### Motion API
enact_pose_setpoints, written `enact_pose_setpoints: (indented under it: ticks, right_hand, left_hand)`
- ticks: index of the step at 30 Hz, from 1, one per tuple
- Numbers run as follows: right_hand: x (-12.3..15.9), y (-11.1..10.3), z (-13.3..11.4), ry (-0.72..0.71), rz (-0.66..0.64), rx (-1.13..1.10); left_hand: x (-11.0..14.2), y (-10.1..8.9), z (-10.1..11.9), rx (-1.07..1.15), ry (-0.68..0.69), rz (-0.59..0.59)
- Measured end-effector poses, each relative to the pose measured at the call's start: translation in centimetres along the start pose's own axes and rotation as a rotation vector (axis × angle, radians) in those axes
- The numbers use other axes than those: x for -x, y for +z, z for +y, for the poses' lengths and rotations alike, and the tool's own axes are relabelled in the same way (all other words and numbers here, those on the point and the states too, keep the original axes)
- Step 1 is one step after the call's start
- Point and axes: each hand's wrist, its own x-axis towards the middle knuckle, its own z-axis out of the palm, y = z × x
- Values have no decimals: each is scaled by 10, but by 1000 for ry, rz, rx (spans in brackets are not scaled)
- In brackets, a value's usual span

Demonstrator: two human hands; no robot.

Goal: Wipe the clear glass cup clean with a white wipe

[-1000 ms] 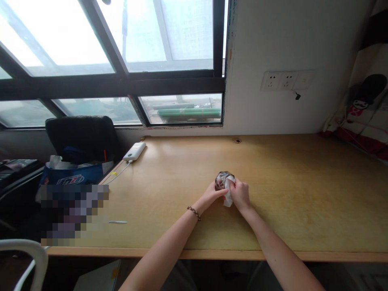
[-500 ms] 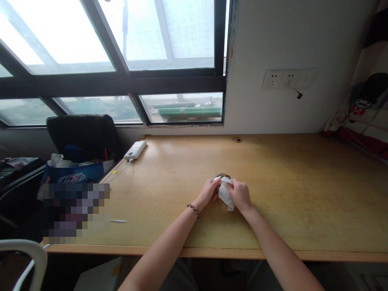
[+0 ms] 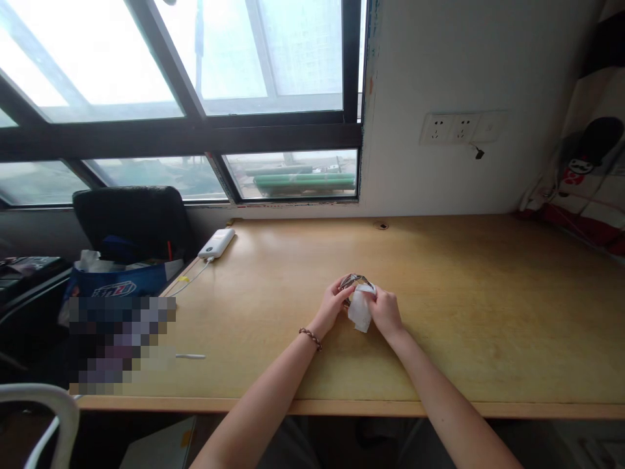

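Left hand (image 3: 333,306) gripping shiny curved vessel (image 3: 353,280), right hand (image 3: 386,313) pinching limp white tissue (image 3: 360,312)

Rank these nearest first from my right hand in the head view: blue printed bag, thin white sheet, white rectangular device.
1. Thin white sheet, held by your right hand.
2. White rectangular device, toward the left.
3. Blue printed bag, farther left.

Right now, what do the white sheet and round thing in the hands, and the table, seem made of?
White sheet: thin paper or cloth, matte; it hangs limp.
Round thing: shiny, possibly glass or plastic; glints and dark edges show.
Table: probably wood or wood-look board, lightly glossy, with faint grain.
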Motion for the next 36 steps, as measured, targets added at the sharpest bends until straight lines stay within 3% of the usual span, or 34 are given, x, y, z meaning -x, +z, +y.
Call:
enact_pose_setpoints:
  ticks: [5,10,16,25,31,36]
  right_hand:
    - [-1,3,1,11,8,22]
    - [-2,4,7,108,64,156]
    - [-1,4,9,122,75,158]
    - [-3,2,6,-52,78,-92]
    - [1,8,9,-29,47,78]
    - [1,8,9,53,57,182]
  left_hand:
    - [3,3,-4,-89,64,-77]
    - [4,9,-12,-7,161,-164]
    - [10,14,-2,65,138,-182]
    - [8,6,-2,40,6,-138]
    - [5,7,-6,-39,-80,-90]
    - [3,5,-13,43,-91,-136]
